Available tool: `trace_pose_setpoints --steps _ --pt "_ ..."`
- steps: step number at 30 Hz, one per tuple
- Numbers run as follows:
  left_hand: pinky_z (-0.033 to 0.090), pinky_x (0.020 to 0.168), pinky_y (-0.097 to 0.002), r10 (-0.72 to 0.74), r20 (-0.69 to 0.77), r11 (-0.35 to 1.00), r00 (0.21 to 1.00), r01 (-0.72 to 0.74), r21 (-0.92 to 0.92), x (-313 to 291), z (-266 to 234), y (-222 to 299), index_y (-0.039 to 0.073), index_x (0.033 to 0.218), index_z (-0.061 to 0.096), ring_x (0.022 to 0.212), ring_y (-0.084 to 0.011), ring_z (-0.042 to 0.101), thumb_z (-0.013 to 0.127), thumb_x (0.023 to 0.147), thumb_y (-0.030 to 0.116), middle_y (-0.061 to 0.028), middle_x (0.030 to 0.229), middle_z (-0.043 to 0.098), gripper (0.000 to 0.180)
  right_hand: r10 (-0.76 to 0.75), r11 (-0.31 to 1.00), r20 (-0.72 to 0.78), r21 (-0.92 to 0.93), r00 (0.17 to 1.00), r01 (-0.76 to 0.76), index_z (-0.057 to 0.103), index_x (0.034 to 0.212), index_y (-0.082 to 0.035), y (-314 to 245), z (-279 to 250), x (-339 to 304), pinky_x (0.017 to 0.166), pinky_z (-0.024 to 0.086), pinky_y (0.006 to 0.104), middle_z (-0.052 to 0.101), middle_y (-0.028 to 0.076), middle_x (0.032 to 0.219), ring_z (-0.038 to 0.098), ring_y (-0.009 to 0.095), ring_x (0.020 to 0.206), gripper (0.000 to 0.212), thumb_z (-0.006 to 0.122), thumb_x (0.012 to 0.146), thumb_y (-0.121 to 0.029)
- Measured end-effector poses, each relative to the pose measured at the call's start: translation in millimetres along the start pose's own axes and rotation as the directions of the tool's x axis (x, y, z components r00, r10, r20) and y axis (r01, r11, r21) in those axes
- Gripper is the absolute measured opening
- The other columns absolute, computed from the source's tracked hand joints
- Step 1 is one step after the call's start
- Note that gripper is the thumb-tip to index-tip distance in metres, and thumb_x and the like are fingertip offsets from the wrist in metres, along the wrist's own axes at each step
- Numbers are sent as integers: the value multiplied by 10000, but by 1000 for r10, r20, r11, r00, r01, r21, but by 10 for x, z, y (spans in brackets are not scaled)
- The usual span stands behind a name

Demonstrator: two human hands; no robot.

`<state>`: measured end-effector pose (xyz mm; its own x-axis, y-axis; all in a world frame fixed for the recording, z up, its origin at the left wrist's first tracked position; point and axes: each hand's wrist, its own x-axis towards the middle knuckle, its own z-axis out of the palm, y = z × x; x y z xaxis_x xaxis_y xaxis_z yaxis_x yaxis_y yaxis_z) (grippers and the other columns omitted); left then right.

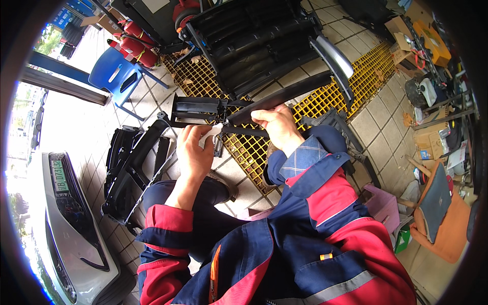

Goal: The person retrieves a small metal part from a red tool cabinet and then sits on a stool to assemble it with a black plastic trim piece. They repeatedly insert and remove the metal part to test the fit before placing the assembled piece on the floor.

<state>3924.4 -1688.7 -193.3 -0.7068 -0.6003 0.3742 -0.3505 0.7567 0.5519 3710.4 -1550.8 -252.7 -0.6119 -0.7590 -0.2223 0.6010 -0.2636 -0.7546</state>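
My left hand [194, 155] pinches a small white piece [215, 130], perhaps cloth or paper, against the end of a long black trim strip [295, 92]. My right hand [279, 127] grips that strip near the same end, thumb on top. The strip slants up and away to the right, ending beside a curved piece with a silver-white face [333, 56]. Under and beyond my hands lie black plastic brackets [195, 108], partly covered by the strip. More black frame parts [140, 162] rest on the tiles at my left. My fingertips hide part of the white piece.
A large black ribbed panel [254, 43] stands ahead over yellow floor grating [368, 66]. Left are a blue chair [113, 71], red fire extinguishers [138, 51] and a silver car [76, 229]. Right are a pink stool [382, 206], an orange chair [447, 223] and cluttered boxes [404, 43].
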Motion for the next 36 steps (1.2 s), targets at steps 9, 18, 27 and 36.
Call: trace_pose_setpoints --steps 9,18,27,36 --pt "563 791 -355 -71 -45 997 996 69 -45 17 -18 -41 56 1100 751 845 -231 684 788 847 -15 -69 992 745 266 91 990 -76 113 993 -82 737 1048 -44 -20 -59 30 852 652 325 769 74 1002 748 197 907 198 792 889 61" --pt "563 789 -345 -136 -31 977 990 128 -169 6 7 -24 40 1082 725 822 -225 681 796 839 -38 -87 953 724 265 28 993 -56 115 998 -22 744 1017 -38 -42 -39 26 862 645 338 766 70 954 748 204 883 174 789 885 65" --pt "582 830 -348 -290 66 937 955 298 -182 -17 140 -124 23 1074 726 840 -216 724 776 854 9 -99 915 752 227 -12 974 -35 226 999 20 787 954 -10 -318 -155 -28 898 644 373 775 115 958 752 234 924 65 744 957 38" --pt "586 873 -330 -404 252 867 880 456 -203 -83 347 -509 6 1103 737 887 -190 747 766 851 43 -103 956 782 256 -38 964 -73 260 997 55 785 896 16 -903 -450 -198 904 651 373 779 133 934 757 246 916 66 756 952 37"
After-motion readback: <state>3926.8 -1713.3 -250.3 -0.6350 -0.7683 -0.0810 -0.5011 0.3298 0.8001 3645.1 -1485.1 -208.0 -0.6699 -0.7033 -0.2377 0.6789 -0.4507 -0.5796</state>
